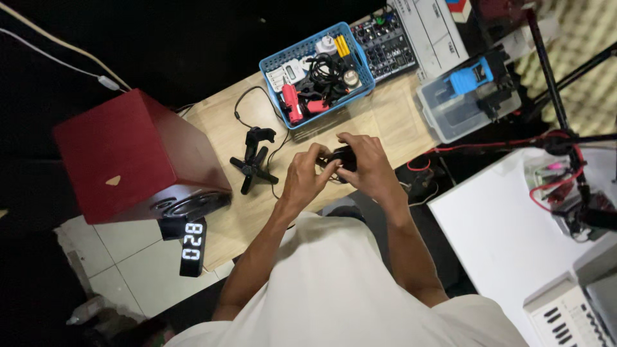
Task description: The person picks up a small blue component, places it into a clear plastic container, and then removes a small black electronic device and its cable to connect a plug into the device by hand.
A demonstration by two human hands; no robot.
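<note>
Bare worktop (385,119) opens up just beyond the hands, a clear strip running between the blue basket (318,71) and the clear plastic box (466,103). Left of the left hand (305,180), the black mini tripod (252,160) and its looping cable block the way. Further left, the red speaker box (132,157) walls off that whole side. Behind the basket, the mixer (385,42) closes the far edge.
</note>
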